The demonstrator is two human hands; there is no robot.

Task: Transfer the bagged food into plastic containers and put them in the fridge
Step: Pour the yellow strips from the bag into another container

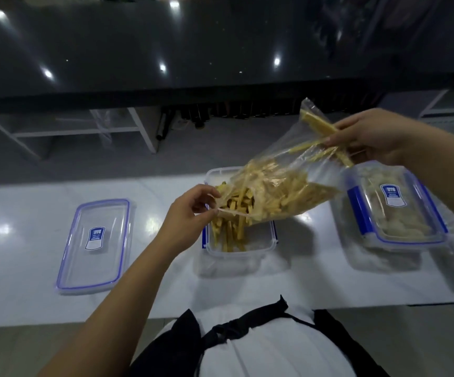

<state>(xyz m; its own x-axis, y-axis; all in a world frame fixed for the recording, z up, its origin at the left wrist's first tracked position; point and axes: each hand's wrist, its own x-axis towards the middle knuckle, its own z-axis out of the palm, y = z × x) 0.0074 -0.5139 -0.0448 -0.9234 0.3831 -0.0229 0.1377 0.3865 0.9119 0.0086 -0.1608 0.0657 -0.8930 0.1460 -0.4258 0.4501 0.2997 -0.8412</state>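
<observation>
A clear plastic bag (283,183) of yellow food strips is tilted mouth-down over an open plastic container (264,244) in the middle of the white counter. Strips (228,232) are spilling into the container. My left hand (190,210) pinches the bag's mouth edge. My right hand (370,137) grips the bag's raised bottom end, higher up and to the right. A second container (394,210), with its blue-clipped lid on and pale food inside, stands at the right.
A loose container lid (95,243) with a blue seal lies flat on the white counter (30,268) at the left. Beyond the counter's far edge is a floor with white shelf frames (65,131) and a dark glossy counter (193,50) above.
</observation>
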